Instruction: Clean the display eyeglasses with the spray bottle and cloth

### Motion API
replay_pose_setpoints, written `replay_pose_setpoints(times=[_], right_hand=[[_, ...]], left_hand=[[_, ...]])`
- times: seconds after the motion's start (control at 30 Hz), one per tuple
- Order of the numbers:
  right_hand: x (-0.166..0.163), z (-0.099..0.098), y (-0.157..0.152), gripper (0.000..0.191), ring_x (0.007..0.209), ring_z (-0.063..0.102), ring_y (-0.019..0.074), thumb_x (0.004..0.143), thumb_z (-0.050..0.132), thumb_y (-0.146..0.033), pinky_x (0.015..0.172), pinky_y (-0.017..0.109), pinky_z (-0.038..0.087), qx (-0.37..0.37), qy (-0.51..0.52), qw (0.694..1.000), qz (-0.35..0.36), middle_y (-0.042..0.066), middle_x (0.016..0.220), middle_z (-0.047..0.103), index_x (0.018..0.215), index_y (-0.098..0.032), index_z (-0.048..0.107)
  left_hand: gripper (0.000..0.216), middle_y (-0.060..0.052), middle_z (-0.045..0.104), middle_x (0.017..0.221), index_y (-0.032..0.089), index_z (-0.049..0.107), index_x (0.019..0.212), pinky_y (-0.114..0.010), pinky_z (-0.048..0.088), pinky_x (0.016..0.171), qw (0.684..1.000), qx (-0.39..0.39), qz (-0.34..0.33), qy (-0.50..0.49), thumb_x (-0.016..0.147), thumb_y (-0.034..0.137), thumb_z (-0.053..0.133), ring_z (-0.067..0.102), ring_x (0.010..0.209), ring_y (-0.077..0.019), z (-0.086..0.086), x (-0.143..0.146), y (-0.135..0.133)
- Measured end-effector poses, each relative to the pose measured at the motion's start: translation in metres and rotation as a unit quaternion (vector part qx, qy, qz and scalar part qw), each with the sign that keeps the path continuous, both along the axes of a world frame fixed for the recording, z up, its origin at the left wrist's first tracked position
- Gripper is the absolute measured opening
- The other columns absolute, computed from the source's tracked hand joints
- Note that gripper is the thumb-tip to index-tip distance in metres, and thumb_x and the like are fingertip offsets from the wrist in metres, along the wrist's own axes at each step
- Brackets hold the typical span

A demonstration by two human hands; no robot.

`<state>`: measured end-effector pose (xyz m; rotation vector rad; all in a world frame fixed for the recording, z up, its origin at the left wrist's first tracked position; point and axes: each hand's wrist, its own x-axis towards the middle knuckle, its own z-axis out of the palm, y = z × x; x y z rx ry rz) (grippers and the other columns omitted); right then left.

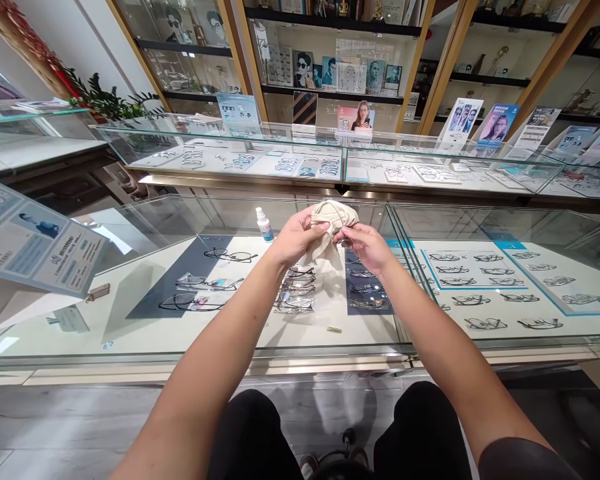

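Gripping is done with both hands; clock directions are taken about the cloth (330,212), which is held bunched up over the case (290,339), between the hands. By the left hand (291,239), at 9 o'clock, the cloth is pinched, thumb laid across its front and the other fingers curled behind. By the right hand (367,245), at 4 o'clock, the lower edge is pinched between thumb and forefinger; a thin wire-like part shows there, too small to be identified. The remaining right fingers are bent in, and their contact cannot be told.

A white bottle (264,225) is seen upright at 9 o'clock, near the left hand but apart from it. At 8 o'clock, glasses are laid out on a dark mat (155,300). Further glasses (296,291) are grouped at 7 o'clock, and others are set on a dark pad (373,288) at 5. A small gold-coloured piece (334,329) is noted at 6 o'clock. At 12, a second case (300,175) is backed by shelves (330,93).
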<state>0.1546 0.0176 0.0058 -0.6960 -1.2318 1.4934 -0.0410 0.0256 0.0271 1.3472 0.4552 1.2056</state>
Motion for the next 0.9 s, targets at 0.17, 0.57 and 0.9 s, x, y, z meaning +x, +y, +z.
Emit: replay_pose_setpoints(times=[0.17, 0.57, 0.9], right_hand=[[-0.008, -0.005, -0.002, 0.047, 0.079, 0.065, 0.0171, 0.06, 0.101, -0.062, 0.076, 0.032, 0.05, -0.017, 0.012, 1.0, -0.013, 0.003, 0.082, 0.078, 0.076, -0.023, 0.081], [-0.014, -0.008, -0.005, 0.041, 0.082, 0.066, 0.0181, 0.068, 0.096, -0.059, 0.082, 0.033, 0.047, 0.038, -0.051, 0.998, 0.02, 0.004, 0.079, 0.08, 0.074, -0.021, 0.082], [-0.006, -0.004, 0.001, 0.041, 0.08, 0.067, 0.0172, 0.067, 0.097, -0.057, 0.078, 0.032, 0.052, -0.009, 0.022, 1.0, -0.011, 0.004, 0.086, 0.079, 0.079, -0.022, 0.081]], left_hand=[[0.06, -0.002, 0.076, 0.082, 0.017, 0.073, 0.112, -0.027, 0.058, 0.07, 0.999, -0.003, 0.046, -0.017, 0.066, 0.035, 0.107, 0.07, 0.069, -0.0151, -0.004, 0.013, -0.005], [0.059, 0.001, 0.061, 0.054, 0.02, 0.064, 0.081, -0.027, 0.045, 0.046, 0.993, 0.016, 0.116, -0.018, 0.085, 0.075, 0.085, 0.055, 0.044, -0.0133, -0.009, 0.019, -0.006], [0.055, -0.003, 0.077, 0.083, 0.017, 0.073, 0.114, -0.027, 0.058, 0.069, 0.999, -0.029, 0.02, -0.02, 0.075, 0.041, 0.103, 0.07, 0.07, -0.0158, -0.007, 0.011, -0.001]])
